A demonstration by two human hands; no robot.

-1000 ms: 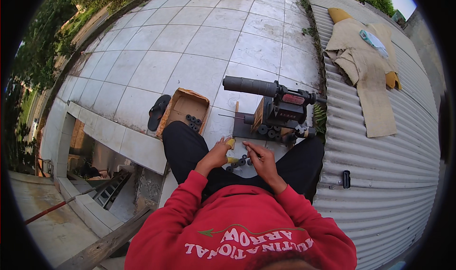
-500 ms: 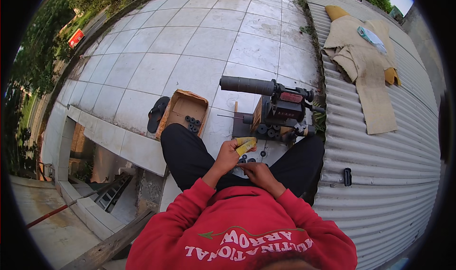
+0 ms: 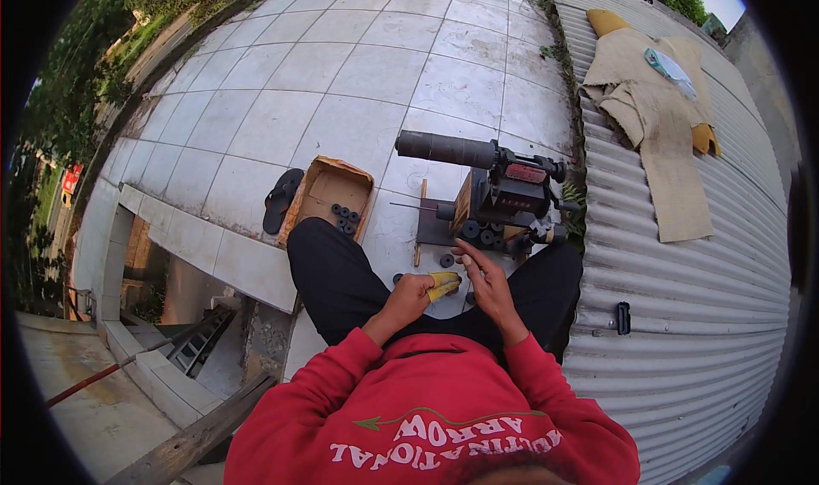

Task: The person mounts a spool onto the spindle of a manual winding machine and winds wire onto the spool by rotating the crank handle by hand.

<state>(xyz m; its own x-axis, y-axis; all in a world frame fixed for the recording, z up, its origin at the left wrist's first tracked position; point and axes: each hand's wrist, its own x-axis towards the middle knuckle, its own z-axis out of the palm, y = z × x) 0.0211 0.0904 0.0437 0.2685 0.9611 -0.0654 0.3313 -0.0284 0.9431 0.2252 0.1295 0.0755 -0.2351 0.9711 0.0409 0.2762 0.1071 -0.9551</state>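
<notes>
Yellow-fingered left hand (image 3: 416, 292) drew back, grip unclear; right hand (image 3: 488, 282) moved forward, grip spread.

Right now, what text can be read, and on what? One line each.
Red sweatshirt: white capitals, upside down in view, readable; wording not copied.
Dark machine: pale marks, too small to read.
Red label on it: too blurred.
Blue-and-white package: any print too small.

The left hand (image 3: 411, 296), with yellow wrapping (image 3: 443, 286) on its fingers, is just beside the right hand (image 3: 489, 289). Ahead stands a dark machine (image 3: 516, 193); to its left, a box (image 3: 328, 185) holds some black rings (image 3: 343, 221).
</notes>
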